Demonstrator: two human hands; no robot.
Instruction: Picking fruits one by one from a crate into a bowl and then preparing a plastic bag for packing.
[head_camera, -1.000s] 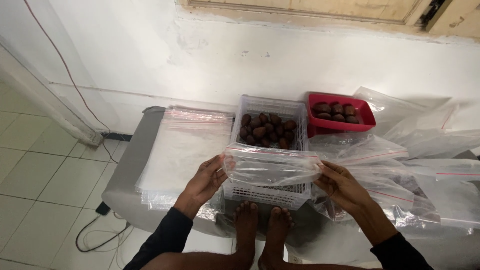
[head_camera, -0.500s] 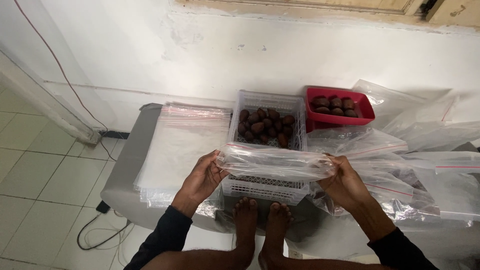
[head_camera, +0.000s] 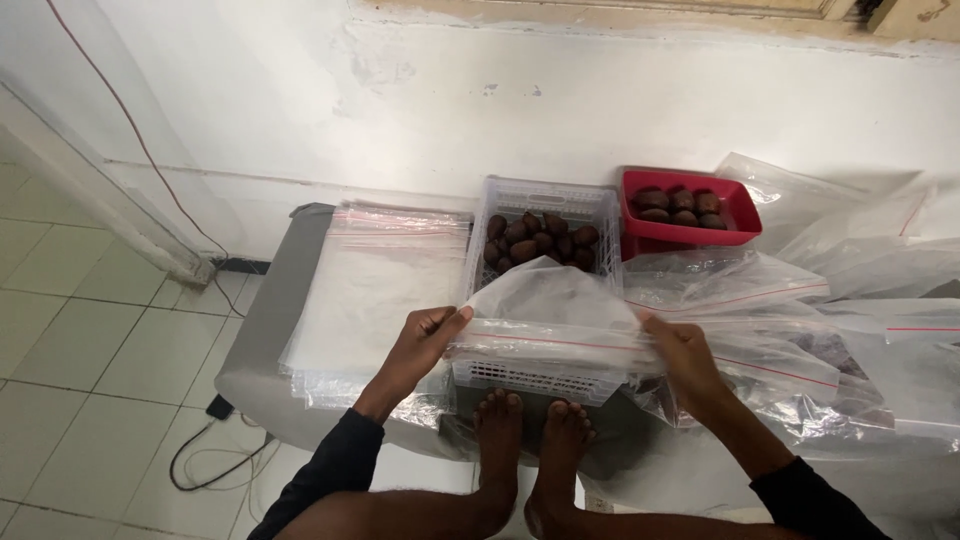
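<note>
My left hand (head_camera: 420, 345) and my right hand (head_camera: 685, 362) each pinch one end of a clear zip-top plastic bag (head_camera: 555, 310) with a red seal line. I hold it stretched over the near half of a white slotted basket (head_camera: 540, 375). Dark brown oval fruits (head_camera: 535, 240) lie in the basket's far half. The bag's upper part bulges upward in the middle.
A stack of flat clear bags (head_camera: 375, 290) lies left of the basket on a grey surface (head_camera: 270, 340). A red tray (head_camera: 688, 215) with more brown fruits stands at the back right. Loose clear bags (head_camera: 850, 300) pile up on the right. My bare feet (head_camera: 530, 440) rest below the basket. A black cable (head_camera: 205, 455) lies on the tiled floor.
Both hands have stayed on the bag's ends. The bag has puffed up in the middle and now covers more of the basket.
</note>
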